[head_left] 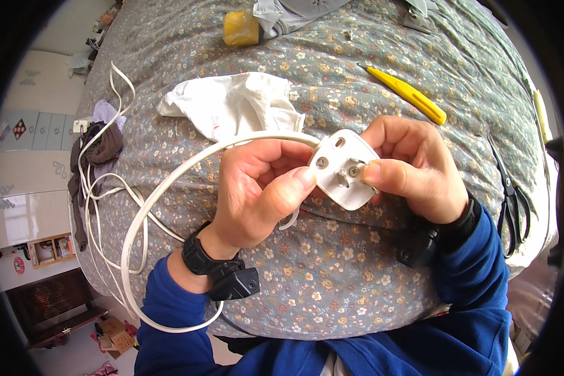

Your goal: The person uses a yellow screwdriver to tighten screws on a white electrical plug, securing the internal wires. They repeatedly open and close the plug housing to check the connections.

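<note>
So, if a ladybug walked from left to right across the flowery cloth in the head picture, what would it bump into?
Bunched dark brown cloth → the person's left hand → white plug with metal pins → the person's right hand → black-handled scissors.

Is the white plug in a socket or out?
Out: the left hand and right hand hold the white plug, its prongs exposed.

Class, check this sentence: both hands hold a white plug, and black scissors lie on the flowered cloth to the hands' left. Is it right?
The side is wrong: the head view shows the left hand and right hand holding the white plug, with the black scissors on the flowered cloth to their right, not left.
</note>
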Motion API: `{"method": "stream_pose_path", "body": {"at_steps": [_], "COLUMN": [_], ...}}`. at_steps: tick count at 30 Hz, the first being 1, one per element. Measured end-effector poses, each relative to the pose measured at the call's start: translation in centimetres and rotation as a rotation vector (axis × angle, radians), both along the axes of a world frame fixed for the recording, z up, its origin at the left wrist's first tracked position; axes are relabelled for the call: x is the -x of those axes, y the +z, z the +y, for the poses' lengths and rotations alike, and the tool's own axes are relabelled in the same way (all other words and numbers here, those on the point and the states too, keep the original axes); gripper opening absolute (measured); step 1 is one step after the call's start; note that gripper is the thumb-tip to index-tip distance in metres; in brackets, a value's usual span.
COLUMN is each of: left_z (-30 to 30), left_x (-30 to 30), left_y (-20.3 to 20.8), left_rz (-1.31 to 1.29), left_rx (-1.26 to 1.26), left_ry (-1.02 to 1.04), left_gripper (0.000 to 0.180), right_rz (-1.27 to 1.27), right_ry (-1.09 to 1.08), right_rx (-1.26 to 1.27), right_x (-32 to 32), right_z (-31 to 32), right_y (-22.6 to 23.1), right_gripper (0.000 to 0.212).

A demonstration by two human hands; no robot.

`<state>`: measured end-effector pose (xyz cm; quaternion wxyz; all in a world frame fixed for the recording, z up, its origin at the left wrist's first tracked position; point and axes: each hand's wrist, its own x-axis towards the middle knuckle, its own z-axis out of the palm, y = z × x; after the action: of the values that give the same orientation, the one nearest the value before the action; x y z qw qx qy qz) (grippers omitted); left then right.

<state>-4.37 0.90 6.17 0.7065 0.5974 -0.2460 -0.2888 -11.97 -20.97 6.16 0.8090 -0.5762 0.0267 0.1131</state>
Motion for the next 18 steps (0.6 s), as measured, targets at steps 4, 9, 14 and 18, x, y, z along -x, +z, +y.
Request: {"method": "stream_pose_path", "body": {"at_steps": [4, 9, 14, 18], "left_z": [0.16, 0.07, 0.04, 0.08], "left_x": [-0.02, -0.03, -0.25, -0.30], "left_y": [-0.03, -0.17, -0.03, -0.14], "left_rz": [0.001, -0.030, -0.027, -0.042], "left_rx": [0.015, 0.050, 0.031, 0.027], "left_ry": [-0.011, -0.027, -0.041, -0.056], "left_gripper": [0.029, 0.029, 0.028, 0.029], "right_rz": [-0.006, 0.004, -0.084, -0.115], "right_ry": [0.020, 0.017, -0.046, -0.055], "right_rx": [-0.029, -0.077, -0.020, 0.015], "right_x": [-0.12, -0.06, 0.19, 0.35], "right_z": [-0.07, -0.03, 0.25, 0.45], "right_y": [-0.40, -0.31, -0.03, 0.37], "right_gripper": [0.027, 0.026, 0.027, 0.026]}}
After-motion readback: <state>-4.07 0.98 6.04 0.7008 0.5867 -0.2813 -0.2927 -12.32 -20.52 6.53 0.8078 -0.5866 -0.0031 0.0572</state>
